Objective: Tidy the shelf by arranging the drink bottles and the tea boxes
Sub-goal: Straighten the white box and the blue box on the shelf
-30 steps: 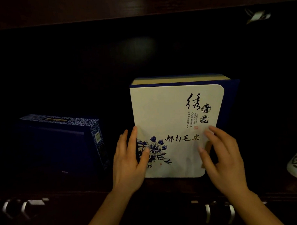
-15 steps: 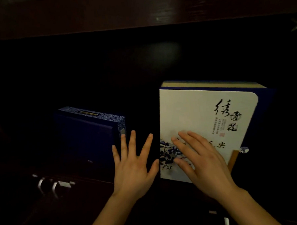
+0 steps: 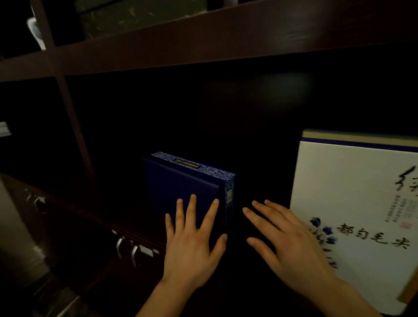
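Reaching for the dark blue tea box point(image 3: 185, 183), I reckon: left hand point(image 3: 190, 250) spread flat over its front, holding nothing; right hand point(image 3: 286, 246) just as open at its 3 o'clock, overlapping a corner of the white tea box point(image 3: 363, 199). Next needs a grip on both sides.

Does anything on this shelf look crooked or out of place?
Nothing spilled or damaged. The dark blue tea box stands apart from the white tea box, seemingly further back, so they don't line up. The shelf is too dark to judge more.
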